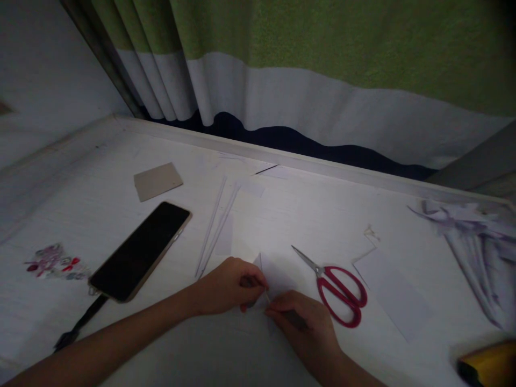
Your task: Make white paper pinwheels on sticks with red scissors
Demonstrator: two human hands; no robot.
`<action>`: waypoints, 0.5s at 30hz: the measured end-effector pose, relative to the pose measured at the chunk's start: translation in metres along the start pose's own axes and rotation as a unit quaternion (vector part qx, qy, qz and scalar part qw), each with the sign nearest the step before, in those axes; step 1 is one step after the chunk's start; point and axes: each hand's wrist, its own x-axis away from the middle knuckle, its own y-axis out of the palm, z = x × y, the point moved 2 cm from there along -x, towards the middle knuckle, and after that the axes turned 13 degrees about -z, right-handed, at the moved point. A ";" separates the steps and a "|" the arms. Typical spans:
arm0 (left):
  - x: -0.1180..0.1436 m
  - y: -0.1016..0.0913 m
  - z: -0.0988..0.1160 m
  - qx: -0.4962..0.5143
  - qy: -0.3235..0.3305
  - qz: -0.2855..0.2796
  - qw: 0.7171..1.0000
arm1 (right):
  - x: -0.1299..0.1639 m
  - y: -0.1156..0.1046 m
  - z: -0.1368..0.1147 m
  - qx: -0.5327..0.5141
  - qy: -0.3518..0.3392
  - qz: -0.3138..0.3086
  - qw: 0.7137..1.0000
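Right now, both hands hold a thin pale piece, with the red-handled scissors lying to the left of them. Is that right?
Not quite: the head view shows the red-handled scissors to the right. The left hand and right hand do hold a thin pale piece.

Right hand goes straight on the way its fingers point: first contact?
Likely the left hand, close ahead of the right hand; both seem to pinch a thin pale strip between them. Depth is unclear from one view, so it might slip past.
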 end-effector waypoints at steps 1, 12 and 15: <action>0.000 0.000 0.000 0.001 0.001 -0.001 1.000 | 0.000 0.000 0.000 0.000 -0.001 0.001 1.000; 0.000 -0.001 -0.001 -0.035 0.009 0.002 0.999 | 0.001 0.001 0.002 0.007 -0.013 -0.016 1.000; 0.000 -0.001 -0.001 -0.048 0.007 0.002 0.999 | 0.001 0.001 0.001 0.008 -0.015 -0.024 1.000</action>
